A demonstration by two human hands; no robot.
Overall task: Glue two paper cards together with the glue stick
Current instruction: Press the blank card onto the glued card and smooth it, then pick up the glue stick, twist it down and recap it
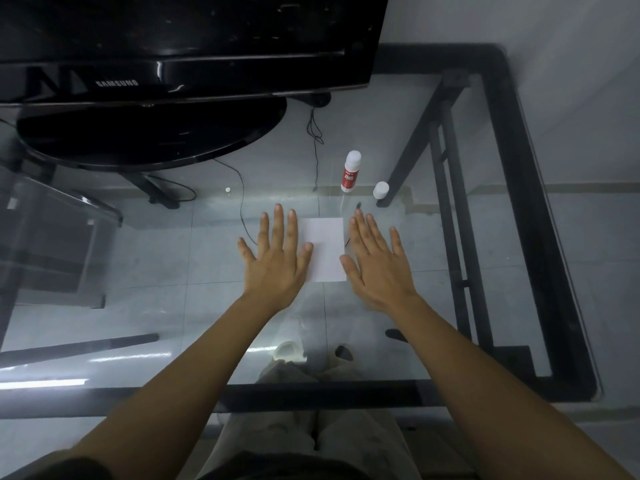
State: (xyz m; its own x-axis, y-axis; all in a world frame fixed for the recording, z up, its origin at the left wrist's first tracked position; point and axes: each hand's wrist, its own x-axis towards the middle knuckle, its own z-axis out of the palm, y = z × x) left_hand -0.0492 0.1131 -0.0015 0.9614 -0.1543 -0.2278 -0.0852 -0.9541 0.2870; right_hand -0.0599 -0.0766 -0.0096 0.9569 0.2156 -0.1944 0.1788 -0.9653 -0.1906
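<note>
A white paper card (327,249) lies flat on the glass table (207,306); only one sheet can be told apart. My left hand (277,258) rests palm down with fingers spread, its thumb side over the card's left edge. On the other side my right hand (377,261) lies flat too, fingers apart, touching the card's right edge. Neither hand holds anything. Beyond the card a white glue stick (350,171) with a red label stands upright, and its white cap (381,189) sits just to its right.
A black monitor (180,46) on an oval stand (149,133) fills the far left of the table. Thin cables (315,133) trail behind the glue stick. The black table frame (519,168) runs along the right and near edges. My legs show through the glass.
</note>
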